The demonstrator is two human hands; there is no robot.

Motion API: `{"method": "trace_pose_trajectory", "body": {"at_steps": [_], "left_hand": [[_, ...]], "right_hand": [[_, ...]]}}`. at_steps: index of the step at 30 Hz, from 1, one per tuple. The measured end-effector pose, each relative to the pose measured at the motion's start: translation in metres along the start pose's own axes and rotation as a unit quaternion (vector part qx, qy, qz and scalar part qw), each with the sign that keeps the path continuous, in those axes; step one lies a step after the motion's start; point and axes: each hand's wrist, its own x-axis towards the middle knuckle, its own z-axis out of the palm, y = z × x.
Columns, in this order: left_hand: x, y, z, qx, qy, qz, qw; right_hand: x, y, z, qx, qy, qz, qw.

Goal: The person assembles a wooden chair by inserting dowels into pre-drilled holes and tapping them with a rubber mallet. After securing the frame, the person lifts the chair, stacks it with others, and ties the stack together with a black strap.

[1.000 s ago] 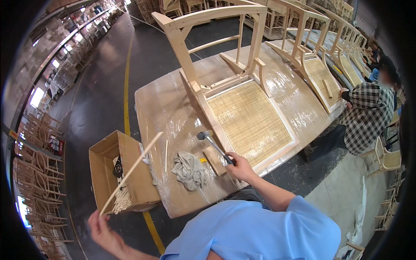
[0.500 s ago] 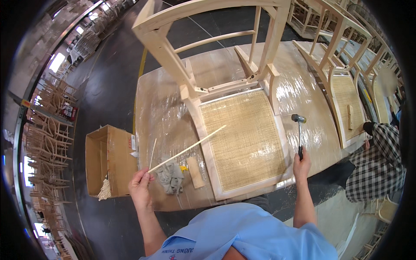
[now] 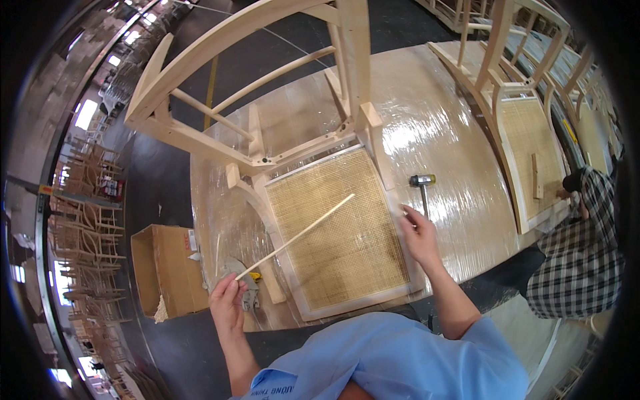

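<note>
Pinched in my left hand point(image 3: 230, 297) is a thin pale cane strip point(image 3: 303, 230), slanting up over the woven cane panel point(image 3: 340, 247). The panel sits in the backrest of a pale wooden chair point(image 3: 250, 160), laid with its back on the plastic-wrapped table and its legs upward. My right hand point(image 3: 420, 240) is beside the backrest's right rail, fingers apart, holding nothing that I can see. Just beyond it lies a mallet point(image 3: 423, 181) with a dark and yellowish head; the lower end of its handle is hidden by the hand.
Left of the table stands an open cardboard box point(image 3: 180, 270) with pale strips inside. A grey cloth point(image 3: 248, 293) and a wood block point(image 3: 272, 283) lie by the chair. Another chair point(image 3: 530, 153) rests at the right, near a person in a checked shirt point(image 3: 573, 267).
My right hand has let go of the mallet and moved left to the backrest's edge. My left hand still holds the strip, which reaches further across the panel. The view has shifted.
</note>
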Motion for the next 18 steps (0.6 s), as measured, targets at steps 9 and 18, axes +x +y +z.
{"method": "trace_pose_trajectory", "body": {"at_steps": [9,18], "left_hand": [[0.026,-0.011,0.053,0.35,-0.155,0.118,0.916],[0.062,-0.034,0.219,0.509,-0.404,0.278,0.707]], "right_hand": [[0.03,-0.058,0.044,0.404,-0.125,0.154,0.893],[0.022,-0.07,0.025,0.312,-0.019,-0.031,0.949]]}}
